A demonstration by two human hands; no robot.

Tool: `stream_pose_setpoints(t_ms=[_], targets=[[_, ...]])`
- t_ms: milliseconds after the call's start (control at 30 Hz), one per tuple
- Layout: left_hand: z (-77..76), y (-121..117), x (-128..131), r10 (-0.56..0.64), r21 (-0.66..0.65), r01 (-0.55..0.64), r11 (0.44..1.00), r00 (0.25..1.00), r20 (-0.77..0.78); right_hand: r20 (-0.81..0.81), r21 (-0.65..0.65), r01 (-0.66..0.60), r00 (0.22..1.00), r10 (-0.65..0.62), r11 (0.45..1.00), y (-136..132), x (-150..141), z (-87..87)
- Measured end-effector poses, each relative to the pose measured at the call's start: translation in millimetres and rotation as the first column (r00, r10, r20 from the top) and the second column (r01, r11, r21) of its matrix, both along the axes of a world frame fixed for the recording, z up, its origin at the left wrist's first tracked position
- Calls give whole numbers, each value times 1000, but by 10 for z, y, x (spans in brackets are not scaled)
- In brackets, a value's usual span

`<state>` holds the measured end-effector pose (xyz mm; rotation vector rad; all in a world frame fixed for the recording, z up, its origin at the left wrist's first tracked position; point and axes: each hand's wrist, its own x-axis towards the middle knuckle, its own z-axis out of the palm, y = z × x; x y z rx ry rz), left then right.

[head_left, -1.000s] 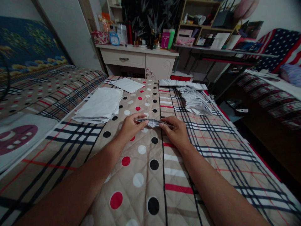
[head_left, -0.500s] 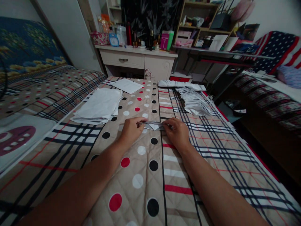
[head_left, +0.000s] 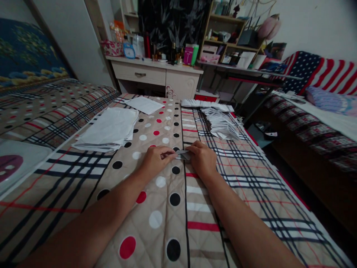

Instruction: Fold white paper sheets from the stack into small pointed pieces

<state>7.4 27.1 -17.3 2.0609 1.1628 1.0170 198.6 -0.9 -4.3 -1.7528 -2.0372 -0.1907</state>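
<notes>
A small folded piece of paper (head_left: pixel 182 155) is held low over the patterned bedspread (head_left: pixel 156 219), between my two hands. Fingers and thumb of my left hand (head_left: pixel 158 158) pinch its left end. My right hand (head_left: pixel 203 156) grips the right end, with its fingers covering much of that side. Only the short middle stretch of the paper shows. Beyond my left hand lies a stack of white paper sheets (head_left: pixel 107 128), and a separate white sheet (head_left: pixel 145 105) rests behind it. Past my right hand is a fanned bunch of folded papers (head_left: pixel 220 123).
A long row of folded white paper (head_left: pixel 208 105) lies near the bed's far edge. At the left is a white item with a purple print (head_left: pixel 25 160). Behind the bed stand a white dresser (head_left: pixel 139 72) and a desk with shelves (head_left: pixel 237 48).
My hands have come closer together, and less of the folded paper shows between them. The camera view has turned slightly right. The paper piles look unchanged.
</notes>
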Motion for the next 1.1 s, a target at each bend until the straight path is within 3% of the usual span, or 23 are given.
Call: stream_pose_setpoints(t_ms=[167,300,467,833,1100], targets=[[-25,45,-46,-51,34,52,998,998,-21,-2,122,119,993,-119,985,83,476,71],[-57,74,-46,-86,81,91,993,994,-62,64,282,241,961,-269,929,195,976,89],[-82,90,-32,-94,86,99,991,993,-69,96,291,343,918,-384,893,359,1338,-2],[-86,67,-27,-92,55,98,994,989,-115,60,242,431,887,-457,869,693,1452,-125],[-117,82,-25,-87,46,93,995,987,-134,56,212,481,863,-502,851,646,1335,-115]])
